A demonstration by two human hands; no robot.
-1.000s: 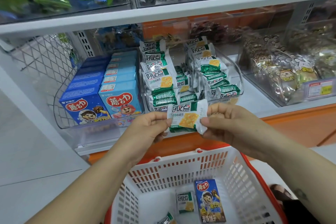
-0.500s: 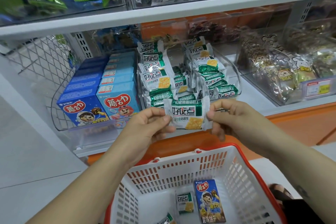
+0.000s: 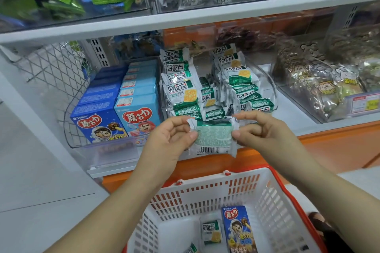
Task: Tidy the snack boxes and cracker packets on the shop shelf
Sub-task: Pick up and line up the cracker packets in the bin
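head view showed my left hand (image 3: 170,139) and right hand (image 3: 265,131) pinching the cracker packet (image 3: 213,137) by its two crimped ends, thumb and fingertips of each closed on the foil. i held it just in front of the shelf edge, above the basket (image 3: 273,187). half a second before, its printed front with the cracker picture had faced me; now the back did, fine print above and barcode low down. so i had turned it over between my hands. it hung right before the clear tray (image 3: 269,88), where the other cracker packets (image 3: 181,92) stood in rows, fronts mostly outward, beside the blue snack boxes (image 3: 123,109). i judged it would need tipping again before going in, or its back would face the shopper. at least one packet (image 3: 211,232) and one box (image 3: 239,230) lay in the basket, so the tidying was not finished.
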